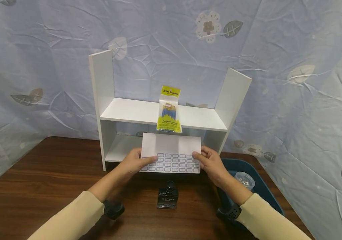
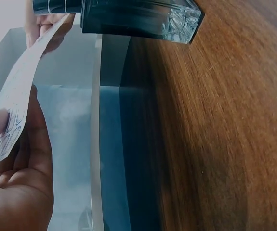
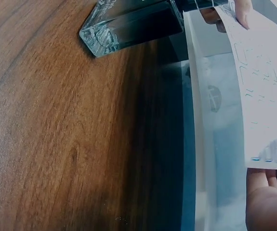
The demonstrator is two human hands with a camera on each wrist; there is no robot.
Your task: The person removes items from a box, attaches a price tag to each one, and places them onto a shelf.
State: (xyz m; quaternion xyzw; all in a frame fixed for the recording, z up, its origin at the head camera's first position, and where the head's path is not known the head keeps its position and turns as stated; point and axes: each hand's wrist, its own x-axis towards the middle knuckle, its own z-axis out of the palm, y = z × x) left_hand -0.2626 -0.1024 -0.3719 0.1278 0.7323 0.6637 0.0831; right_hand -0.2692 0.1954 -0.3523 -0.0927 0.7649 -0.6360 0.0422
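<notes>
A white sheet of labels (image 1: pixel 171 145), printed with rows of small blue-bordered boxes on its lower half, is held up in front of the shelf. My left hand (image 1: pixel 133 162) pinches its left edge, thumb on the printed face and fingers behind, as the left wrist view also shows. At the opposite edge my right hand (image 1: pixel 211 163) pinches it the same way. Below the sheet, a dark glass perfume bottle (image 1: pixel 167 196) with a black cap stands upright on the table, touched by neither hand.
A white two-tier shelf (image 1: pixel 129 110) stands at the back of the wooden table (image 1: pixel 54 186). A yellow-labelled packet of artist brushes (image 1: pixel 169 111) lies over its upper board's front edge. On the right, a dark blue tray (image 1: pixel 260 176) holds a round clear container (image 1: pixel 245 180).
</notes>
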